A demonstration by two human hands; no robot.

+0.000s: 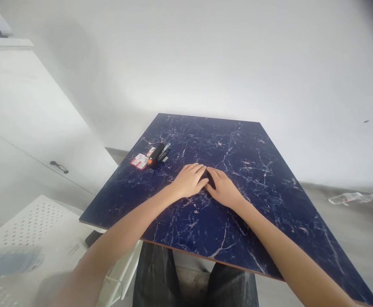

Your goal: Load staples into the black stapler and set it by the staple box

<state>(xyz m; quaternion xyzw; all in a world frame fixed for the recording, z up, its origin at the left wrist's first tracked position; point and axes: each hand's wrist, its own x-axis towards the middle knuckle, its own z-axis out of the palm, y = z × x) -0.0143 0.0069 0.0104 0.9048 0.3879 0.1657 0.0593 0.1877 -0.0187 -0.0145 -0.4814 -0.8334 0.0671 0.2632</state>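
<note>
A blue marbled bench (205, 247) bears the person's left hand (189, 181) and right hand (224, 187), palms down, loosely extended, fingertips meeting, visibly grasping nothing. Farther left lie a red-and-white card (139, 161) and black case (157, 155); behind, a white wall (199, 59).

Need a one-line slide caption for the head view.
Left hand and right hand meet over a dark-blue marbled tabletop, a black case lying beyond to the left.
</note>
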